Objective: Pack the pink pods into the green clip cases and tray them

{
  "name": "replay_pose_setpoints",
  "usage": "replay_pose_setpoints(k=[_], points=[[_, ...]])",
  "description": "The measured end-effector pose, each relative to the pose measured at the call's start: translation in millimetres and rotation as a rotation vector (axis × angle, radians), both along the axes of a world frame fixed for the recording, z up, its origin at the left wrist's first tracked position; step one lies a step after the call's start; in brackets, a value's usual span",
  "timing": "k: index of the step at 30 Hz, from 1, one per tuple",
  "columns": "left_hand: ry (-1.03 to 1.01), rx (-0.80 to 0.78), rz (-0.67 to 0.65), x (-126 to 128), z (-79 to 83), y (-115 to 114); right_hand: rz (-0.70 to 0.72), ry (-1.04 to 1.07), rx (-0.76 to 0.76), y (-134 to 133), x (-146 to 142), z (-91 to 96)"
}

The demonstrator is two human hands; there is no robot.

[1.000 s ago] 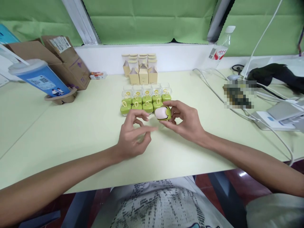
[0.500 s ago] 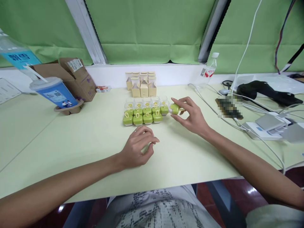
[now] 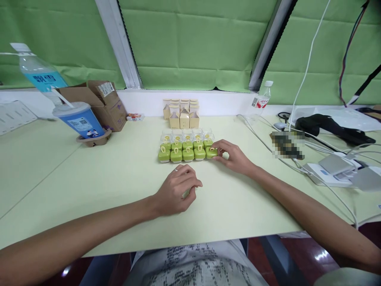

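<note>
Several small green cases with yellow loops stand in rows at the table's middle. My right hand rests on the table at the right end of the front row, its fingertips pinched on the end green case. My left hand lies curled on the table nearer to me, fingers closed over something small and pale that I cannot make out. Behind the green cases stand clear lidded ones and several small cream cartons.
A blue cup in a cardboard holder, a water bottle and brown boxes sit at back left. A clear bottle, white cables, a black object and flat devices crowd the right.
My right hand carried the green case away from me and set it down at the right end of the front row. My left hand curled shut and settled on the table.
</note>
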State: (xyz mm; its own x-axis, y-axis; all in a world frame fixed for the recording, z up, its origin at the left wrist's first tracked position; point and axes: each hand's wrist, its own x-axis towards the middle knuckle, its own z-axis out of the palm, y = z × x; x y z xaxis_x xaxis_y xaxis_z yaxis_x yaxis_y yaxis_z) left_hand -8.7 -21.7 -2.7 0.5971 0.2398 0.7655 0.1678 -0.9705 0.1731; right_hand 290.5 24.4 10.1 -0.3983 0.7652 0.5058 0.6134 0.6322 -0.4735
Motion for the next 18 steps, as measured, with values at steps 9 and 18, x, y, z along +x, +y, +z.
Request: replay_pose_setpoints(k=[9, 18], points=[[0.035, 0.0, 0.009, -1, 0.3, -1, -0.044, 0.024, -0.032, 0, 2, -4.6], [-0.014, 0.018, 0.014, -1, -1.8, 5, -0.124, 0.18, 0.347, -45, 0, 38.2]])
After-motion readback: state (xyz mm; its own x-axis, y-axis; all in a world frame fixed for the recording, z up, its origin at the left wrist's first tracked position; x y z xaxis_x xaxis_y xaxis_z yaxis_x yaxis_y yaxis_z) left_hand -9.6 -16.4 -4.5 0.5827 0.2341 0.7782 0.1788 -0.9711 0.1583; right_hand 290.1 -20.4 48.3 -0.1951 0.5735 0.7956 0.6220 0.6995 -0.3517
